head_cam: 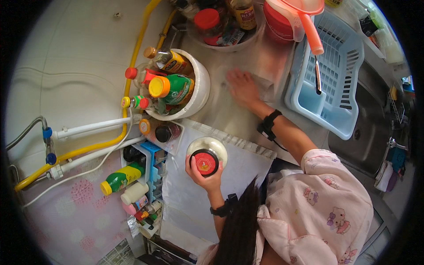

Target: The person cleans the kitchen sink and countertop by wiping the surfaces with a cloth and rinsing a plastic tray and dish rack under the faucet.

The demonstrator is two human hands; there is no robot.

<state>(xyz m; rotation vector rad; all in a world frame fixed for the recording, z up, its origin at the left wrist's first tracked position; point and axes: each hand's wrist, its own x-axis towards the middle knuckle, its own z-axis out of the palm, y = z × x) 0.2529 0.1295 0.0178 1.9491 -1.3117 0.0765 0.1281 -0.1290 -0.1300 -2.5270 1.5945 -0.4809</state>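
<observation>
My left hand is wrapped around a glass jar with a black-rimmed red lid, above a white-covered surface beside the counter. The jar's contents look pale. Out on the metal countertop, my right hand lies palm down on a greyish cloth, pressing it against the metal. Motion blurs those fingers, and the hand covers part of the cloth. A white round tub of sauce and oil bottles stands to the left of that hand.
A light-blue dish rack sits beside a steel sink. At the back are a plastic basin of jars and a red bucket under an orange-handled strainer. Bottles and a yellow pipe line the left.
</observation>
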